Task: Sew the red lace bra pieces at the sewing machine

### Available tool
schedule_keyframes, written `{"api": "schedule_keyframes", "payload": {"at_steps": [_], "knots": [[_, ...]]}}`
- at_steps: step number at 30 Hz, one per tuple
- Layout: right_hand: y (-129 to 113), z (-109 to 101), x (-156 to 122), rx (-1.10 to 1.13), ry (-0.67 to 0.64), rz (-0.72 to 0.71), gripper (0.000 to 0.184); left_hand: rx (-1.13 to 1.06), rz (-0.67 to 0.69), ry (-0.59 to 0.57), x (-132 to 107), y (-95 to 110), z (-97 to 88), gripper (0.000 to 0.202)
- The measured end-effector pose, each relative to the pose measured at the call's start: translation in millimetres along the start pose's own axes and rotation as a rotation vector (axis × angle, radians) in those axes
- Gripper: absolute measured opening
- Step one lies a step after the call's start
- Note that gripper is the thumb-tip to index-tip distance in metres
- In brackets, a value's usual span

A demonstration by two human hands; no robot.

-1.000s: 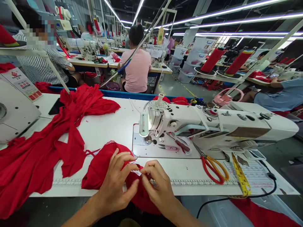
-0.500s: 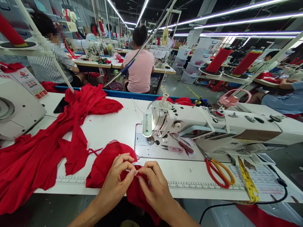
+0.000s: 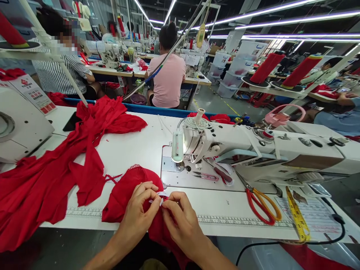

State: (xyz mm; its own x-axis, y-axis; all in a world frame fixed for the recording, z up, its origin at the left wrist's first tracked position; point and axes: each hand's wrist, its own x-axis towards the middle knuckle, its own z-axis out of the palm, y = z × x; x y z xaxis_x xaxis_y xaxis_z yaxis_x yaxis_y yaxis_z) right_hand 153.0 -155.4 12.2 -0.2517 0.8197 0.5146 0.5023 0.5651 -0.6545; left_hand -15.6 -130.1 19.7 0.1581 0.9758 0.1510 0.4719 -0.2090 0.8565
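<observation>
My left hand (image 3: 140, 214) and my right hand (image 3: 181, 221) meet at the table's front edge, fingers pinched together on a small white label (image 3: 161, 199) against a red garment piece (image 3: 123, 193). The red piece lies bunched under both hands and hangs over the edge toward my lap. Just behind it stands the white sewing machine (image 3: 253, 150), its needle area (image 3: 180, 165) a short way beyond my fingers.
A large heap of red fabric (image 3: 56, 165) covers the table's left side. Red-handled scissors (image 3: 261, 204), small snips (image 3: 205, 175) and a yellow tape measure (image 3: 296, 215) lie to the right. Another machine (image 3: 19, 123) sits far left. Other people work at tables behind.
My left fingers have closed from spread to a pinch on the label and fabric. Both hands drew closer together; the view shifted slightly.
</observation>
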Motion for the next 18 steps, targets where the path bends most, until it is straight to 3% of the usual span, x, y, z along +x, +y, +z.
{"api": "schedule_keyframes", "payload": {"at_steps": [7, 13, 18], "knots": [[4.3, 1.2, -2.0, -0.135, -0.033, -0.092, 0.031, -0.025, -0.046, -0.012, 2.9, -1.4, -0.4, 0.027], [4.7, 3.2, -0.5, -0.149, -0.054, -0.123, 0.025, -0.003, 0.003, -0.031, 3.2, 3.0, 0.2, 0.027], [6.4, 4.4, 0.5, -0.122, 0.002, -0.170, 0.023, 0.179, 0.123, 0.164, 4.8, 7.0, 4.8, 0.023]]}}
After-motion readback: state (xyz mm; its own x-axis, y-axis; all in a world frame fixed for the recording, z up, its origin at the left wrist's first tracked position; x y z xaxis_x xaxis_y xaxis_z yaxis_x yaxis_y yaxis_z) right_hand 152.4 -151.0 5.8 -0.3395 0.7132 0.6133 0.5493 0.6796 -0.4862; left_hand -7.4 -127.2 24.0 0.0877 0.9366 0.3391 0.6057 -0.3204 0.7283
